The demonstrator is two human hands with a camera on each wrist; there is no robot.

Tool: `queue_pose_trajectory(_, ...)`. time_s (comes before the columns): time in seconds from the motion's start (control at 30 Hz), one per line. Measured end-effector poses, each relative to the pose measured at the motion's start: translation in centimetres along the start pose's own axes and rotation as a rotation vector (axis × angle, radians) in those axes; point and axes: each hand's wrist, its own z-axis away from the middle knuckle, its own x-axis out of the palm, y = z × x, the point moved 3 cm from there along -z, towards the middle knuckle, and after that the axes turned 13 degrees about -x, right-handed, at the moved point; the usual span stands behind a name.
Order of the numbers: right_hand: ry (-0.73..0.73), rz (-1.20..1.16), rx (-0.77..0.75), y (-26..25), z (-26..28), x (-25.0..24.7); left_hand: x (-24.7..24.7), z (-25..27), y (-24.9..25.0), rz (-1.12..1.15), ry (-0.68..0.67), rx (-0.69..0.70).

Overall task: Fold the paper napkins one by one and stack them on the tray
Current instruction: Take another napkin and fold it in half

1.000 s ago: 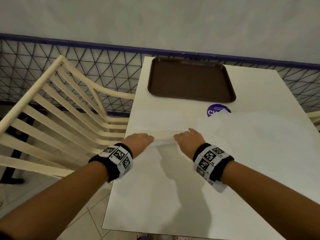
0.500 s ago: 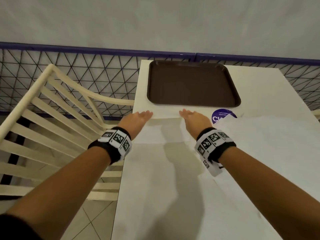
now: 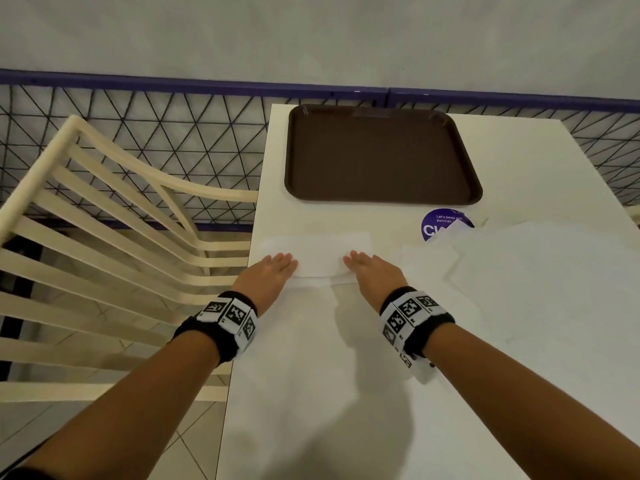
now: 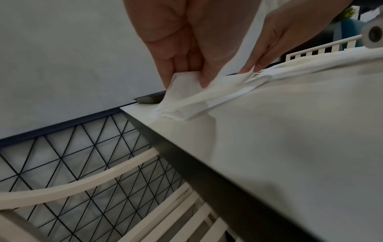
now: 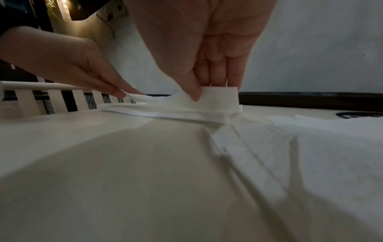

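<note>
Both hands: my left hand [image 4: 182,49] and right hand [image 5: 207,54] pinch the napkin [image 3: 317,252]
Change: flap brought back from frame centre, fold closing
Tray [image 3: 381,188]: bare

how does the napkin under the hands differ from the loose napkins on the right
The napkin in the hands is folded into a narrow strip, pinched at each end by left hand and right hand. The loose napkins lie spread open, overlapping, untouched. Both are white paper on the table; neither is on the tray.

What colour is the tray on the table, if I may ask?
Dark brown tray, clearest in the head view.
</note>
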Motion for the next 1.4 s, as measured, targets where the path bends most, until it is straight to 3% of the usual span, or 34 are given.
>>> queue_pose_trajectory(0.17,-0.100,-0.018,-0.040,0.2,-0.1,1.4,1.1,-0.1,-0.1,0.053,0.036,0.044)
queue_pose_trajectory(0.2,-0.113,-0.015,-0.043,0.3,-0.2,1.7,0.9,0.1,0.2,0.074,-0.023,0.037)
queue_pose_trajectory(0.3,-0.163,-0.010,-0.048,0.5,0.2,2.2,1.4,0.2,0.6,0.062,-0.099,-0.057)
queue_pose_trajectory(0.4,-0.164,-0.048,-0.010,1.4,1.8,1.8,0.7,0.4,1.2,0.102,-0.043,-0.104)
queue_pose_trajectory(0.47,-0.104,-0.089,0.075,2.9,3.9,1.3,0.0,0.2,2.0,0.165,0.036,-0.117)
queue_pose_trajectory(0.63,0.107,-0.248,0.456,9.5,12.9,1.4,-2.6,-0.9,7.2,0.209,0.190,0.080)
queue_pose_trajectory(0.7,0.122,-0.278,0.601,11.6,17.3,2.2,-4.2,-0.9,10.6,0.224,0.228,0.183)
queue_pose_trajectory(0.83,0.052,-0.370,0.771,13.3,23.7,4.4,-5.4,-0.8,17.5,0.331,0.155,0.300)
queue_pose_trajectory(1.03,0.075,-0.382,0.755,12.7,24.8,6.3,-5.1,-0.2,24.9,0.182,0.087,0.371)
queue_pose_trajectory(1.3,0.072,-0.282,0.688,12.3,24.7,6.4,-5.1,-0.5,28.4,0.039,0.058,0.415)
queue_pose_trajectory(1.4,0.025,-0.228,0.651,11.9,24.2,6.9,-4.8,-0.9,29.8,-0.013,0.019,0.491)
